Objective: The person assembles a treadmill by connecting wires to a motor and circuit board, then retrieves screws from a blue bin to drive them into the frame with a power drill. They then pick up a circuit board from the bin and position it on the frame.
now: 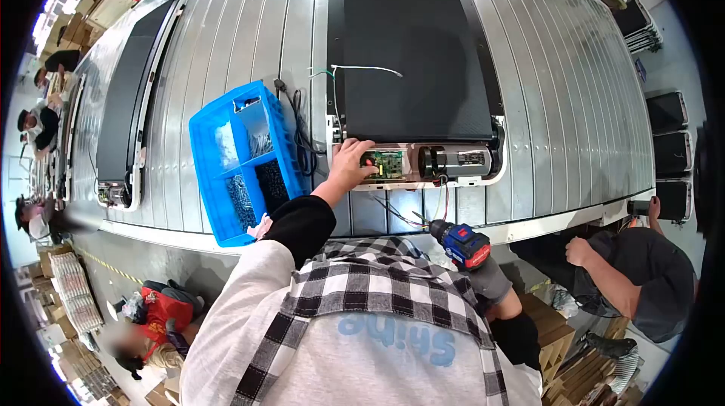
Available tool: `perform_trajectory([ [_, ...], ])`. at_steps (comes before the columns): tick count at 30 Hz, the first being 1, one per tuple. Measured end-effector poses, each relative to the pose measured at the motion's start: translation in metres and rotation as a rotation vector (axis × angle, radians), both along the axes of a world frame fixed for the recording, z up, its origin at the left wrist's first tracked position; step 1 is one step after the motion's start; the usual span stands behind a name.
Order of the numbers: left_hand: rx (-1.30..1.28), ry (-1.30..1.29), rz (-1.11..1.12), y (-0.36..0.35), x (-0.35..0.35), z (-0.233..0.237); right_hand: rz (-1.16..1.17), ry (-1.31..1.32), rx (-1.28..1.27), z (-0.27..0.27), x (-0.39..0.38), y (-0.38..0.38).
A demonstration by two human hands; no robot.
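Note:
In front of me lies a treadmill [415, 51] with a black belt, its near end uncovered. A green circuit board [390, 165] sits in the left part of that end, beside a cylindrical motor [457, 160]. My left hand [350, 166] is bent around the board's left end, thumb and fingers on it; a small red part shows between them. My right hand [492, 280], in a grey glove, grips a blue and red cordless drill [462, 245]. The drill's bit points left, near the table edge and below the motor. Loose wires [440, 198] hang from the motor area.
Left of the treadmill stands a blue compartment bin [219, 168] of screws, with a black power cord [300, 134] beside it. Another treadmill [136, 96] lies farther left on the metal-slat table [555, 96]. A co-worker in dark clothes [634, 277] is at the right edge.

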State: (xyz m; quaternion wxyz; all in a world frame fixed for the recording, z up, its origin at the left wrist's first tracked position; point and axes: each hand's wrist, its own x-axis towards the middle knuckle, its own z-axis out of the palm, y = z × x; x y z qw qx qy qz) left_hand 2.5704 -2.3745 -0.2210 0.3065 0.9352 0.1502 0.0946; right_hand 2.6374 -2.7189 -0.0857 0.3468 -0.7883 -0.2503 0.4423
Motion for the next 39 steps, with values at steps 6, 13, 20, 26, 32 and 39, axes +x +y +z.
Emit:
perform_trajectory([
  [6, 0.008, -0.059, 0.174, 0.017, -0.063, 0.045, 0.297, -0.535, 0.117, 0.037, -0.029, 0.025],
  [13, 0.128, -0.074, 0.314, 0.054, -0.257, 0.076, 0.756, -0.766, 0.48, 0.036, -0.079, 0.179],
  [20, 0.287, 0.085, 0.393, 0.082, -0.352, 0.044, 0.699, 0.202, 0.022, -0.018, -0.148, 0.347],
  [26, 0.273, 0.041, 0.433, 0.125, -0.34, 0.045, 0.742, 0.075, -0.192, -0.037, -0.162, 0.387],
  [32, 0.243, 0.004, 0.444, 0.146, -0.328, 0.06, 0.426, 0.537, -0.094, -0.013, -0.136, 0.381],
  [39, -0.15, 0.181, 0.332, 0.18, -0.269, 0.012, 0.407, 0.439, 0.068, 0.014, -0.123, 0.377],
])
